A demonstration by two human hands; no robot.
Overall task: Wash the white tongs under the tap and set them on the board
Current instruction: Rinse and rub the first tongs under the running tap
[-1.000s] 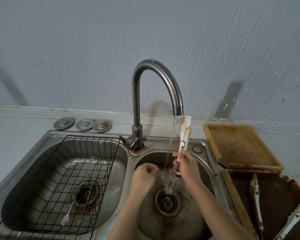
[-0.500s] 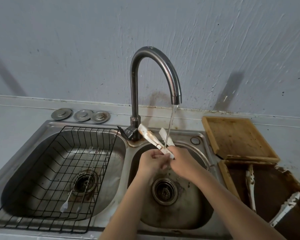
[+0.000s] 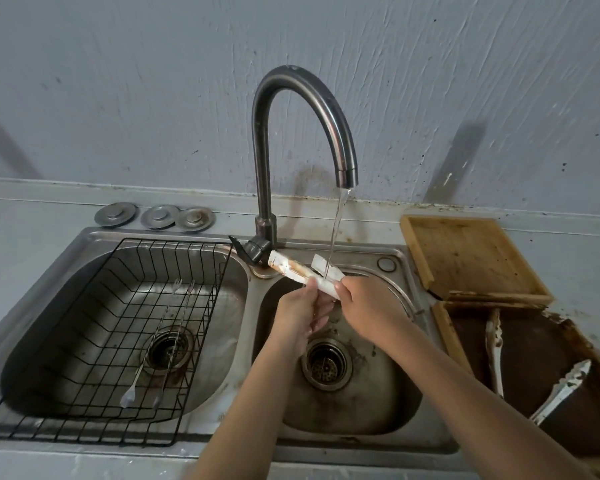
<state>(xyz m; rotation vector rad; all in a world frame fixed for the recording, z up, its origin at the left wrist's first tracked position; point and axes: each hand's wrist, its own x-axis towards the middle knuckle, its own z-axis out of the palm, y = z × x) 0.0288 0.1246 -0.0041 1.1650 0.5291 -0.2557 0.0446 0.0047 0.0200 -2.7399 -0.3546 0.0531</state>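
Observation:
White tongs (image 3: 293, 269) with brown stains lie slanted over the right sink basin (image 3: 388, 393), their two arms pointing up and left. My right hand (image 3: 364, 303) grips their hinge end. My left hand (image 3: 300, 313) pinches one arm from below with thumb and fingers. Water runs from the curved tap (image 3: 347, 174) onto the nearer arm. The wooden board (image 3: 465, 258) lies bare on the counter at the right.
A black wire rack (image 3: 94, 341) sits in the left basin with small forks in it. Three metal drain lids (image 3: 156, 216) lie behind it. A dark, dirty tray (image 3: 548, 344) at the right holds two more white tongs (image 3: 494, 348).
The tongs swung from upright beside the water stream to slanted left under it. My left hand rose from a loose fist to pinch one arm. The view shifted slightly.

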